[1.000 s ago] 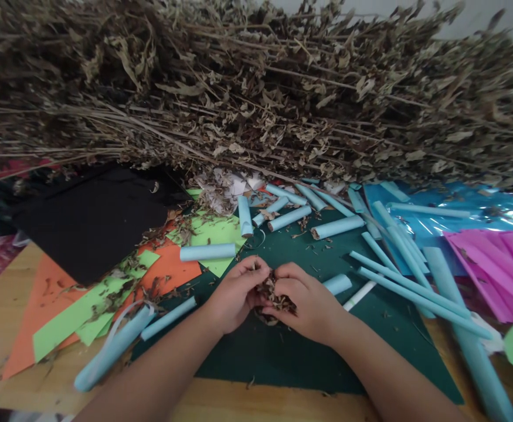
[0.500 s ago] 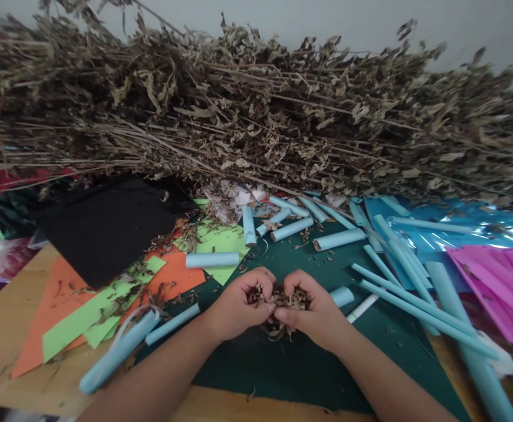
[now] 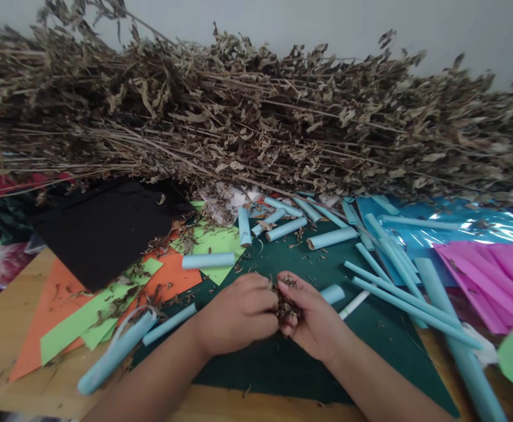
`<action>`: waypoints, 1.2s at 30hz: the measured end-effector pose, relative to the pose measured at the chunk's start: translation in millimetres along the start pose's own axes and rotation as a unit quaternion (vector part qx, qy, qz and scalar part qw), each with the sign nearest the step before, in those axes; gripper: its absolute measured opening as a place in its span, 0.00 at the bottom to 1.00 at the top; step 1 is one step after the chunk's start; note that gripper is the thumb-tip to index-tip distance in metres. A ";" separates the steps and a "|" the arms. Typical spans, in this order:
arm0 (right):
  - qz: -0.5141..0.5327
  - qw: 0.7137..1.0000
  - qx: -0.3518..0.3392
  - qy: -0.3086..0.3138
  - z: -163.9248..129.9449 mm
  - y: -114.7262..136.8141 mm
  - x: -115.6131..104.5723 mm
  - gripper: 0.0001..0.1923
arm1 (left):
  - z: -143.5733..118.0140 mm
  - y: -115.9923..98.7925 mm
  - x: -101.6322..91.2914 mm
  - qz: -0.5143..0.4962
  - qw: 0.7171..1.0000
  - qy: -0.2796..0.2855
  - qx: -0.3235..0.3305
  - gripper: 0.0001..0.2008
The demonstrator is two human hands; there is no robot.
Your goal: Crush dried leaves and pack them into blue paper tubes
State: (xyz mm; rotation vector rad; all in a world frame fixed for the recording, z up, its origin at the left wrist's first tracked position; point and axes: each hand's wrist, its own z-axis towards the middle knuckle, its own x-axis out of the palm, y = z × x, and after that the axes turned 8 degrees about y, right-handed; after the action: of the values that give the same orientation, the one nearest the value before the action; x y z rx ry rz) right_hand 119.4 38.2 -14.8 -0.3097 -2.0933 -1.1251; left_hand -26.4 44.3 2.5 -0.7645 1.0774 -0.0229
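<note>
Crumpled dry leaves (image 3: 288,308) sit bunched between my two hands, above a dark green sheet (image 3: 247,369). My right hand (image 3: 311,316) is curled around the leaves, palm side partly showing. Back of the hand up, my left hand (image 3: 245,308) is closed against the same bunch, its fingertips hidden behind the knuckles. Just beyond my right hand lies a short blue paper roll (image 3: 332,293), partly covered by it. Another blue roll (image 3: 207,261) rests past my left hand on a light green paper (image 3: 216,240).
A large heap of dried stalks (image 3: 256,117) spans the back. Several long blue rolls (image 3: 414,299) lie at the right beside pink paper (image 3: 489,281) and blue film (image 3: 441,228). Black (image 3: 106,228) and orange sheets (image 3: 58,310) cover the left side of the wooden table (image 3: 1,340).
My left hand has turned over, its back now facing up. My right hand has rotated and opened its palm side toward the left, still cupping the leaves. The view has shifted slightly.
</note>
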 end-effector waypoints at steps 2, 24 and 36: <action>-0.064 0.997 -0.051 0.006 -0.6 1.6 -4.3 0.17 | -4.7 5.2 2.2 -0.137 0.988 -0.051 -0.047 0.05; -0.648 0.701 -0.263 0.139 1.2 26.5 -22.6 0.05 | -1.6 8.6 13.0 -0.406 0.876 -0.044 -0.257 0.08; -0.243 0.947 0.036 0.205 -3.5 4.3 2.9 0.20 | -6.4 -2.9 -40.9 0.348 0.918 -0.031 0.186 0.03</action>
State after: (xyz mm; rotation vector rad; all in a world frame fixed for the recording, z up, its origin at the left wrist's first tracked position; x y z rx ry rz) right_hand 121.3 37.6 -8.9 0.4699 -1.8668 -1.2547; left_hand -50.9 53.8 34.5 -0.0109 1.1885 0.3910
